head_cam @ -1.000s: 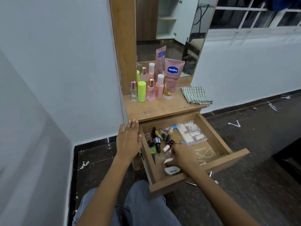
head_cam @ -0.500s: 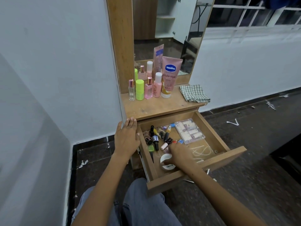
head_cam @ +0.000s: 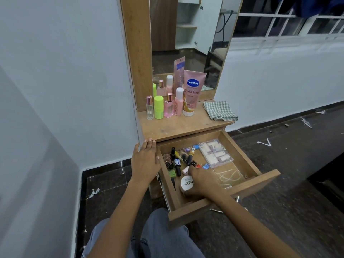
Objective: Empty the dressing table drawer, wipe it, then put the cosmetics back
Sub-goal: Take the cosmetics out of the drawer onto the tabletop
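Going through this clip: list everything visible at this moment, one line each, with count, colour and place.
drawer: one, wooden, pulled open
round tub: one, white, drawer front, held by the right hand
small bottles: several, mostly dark, drawer's left half; exact count unclear
clear box: one, holding pale rolls, drawer's back right
cord: one, white, drawer floor at right
lotion tube: one, pink, tabletop
green stick: one, tabletop
perfume bottles: two, one clear, one pink, tabletop
pink bottle: one, white cap, tabletop
cloth: one, checked, tabletop right
mirror: one, behind tabletop
left hand: flat on drawer's left edge
right hand: in drawer
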Demonstrator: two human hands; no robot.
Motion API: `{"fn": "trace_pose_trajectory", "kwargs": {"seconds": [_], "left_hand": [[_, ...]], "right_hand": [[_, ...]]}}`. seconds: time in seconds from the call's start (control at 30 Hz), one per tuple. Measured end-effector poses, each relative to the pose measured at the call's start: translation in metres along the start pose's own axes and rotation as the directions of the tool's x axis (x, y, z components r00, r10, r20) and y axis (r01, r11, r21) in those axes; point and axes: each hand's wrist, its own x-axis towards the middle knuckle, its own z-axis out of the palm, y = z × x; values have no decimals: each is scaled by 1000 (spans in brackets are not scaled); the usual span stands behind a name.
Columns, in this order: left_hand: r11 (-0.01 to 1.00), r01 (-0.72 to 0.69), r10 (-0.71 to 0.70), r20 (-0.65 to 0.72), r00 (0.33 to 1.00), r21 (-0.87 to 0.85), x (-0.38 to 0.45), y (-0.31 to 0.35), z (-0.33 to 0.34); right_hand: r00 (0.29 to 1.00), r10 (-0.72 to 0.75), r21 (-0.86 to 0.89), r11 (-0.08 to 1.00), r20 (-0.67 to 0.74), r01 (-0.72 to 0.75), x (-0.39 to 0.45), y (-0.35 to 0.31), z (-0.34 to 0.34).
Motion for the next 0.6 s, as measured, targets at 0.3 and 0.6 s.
{"fn": "trace_pose_trajectory", "kwargs": {"seconds": [0.3,0.6], "left_hand": [[1000,-10,10,-9,1000,-13,0,1,1],[1000,-17,17,-40,999,-8,1,1,0]], "right_hand": [[901,222,396,916,-373,-62,29,27,-62],[717,363,324,925,-595,-199,130,53,-108]]}}
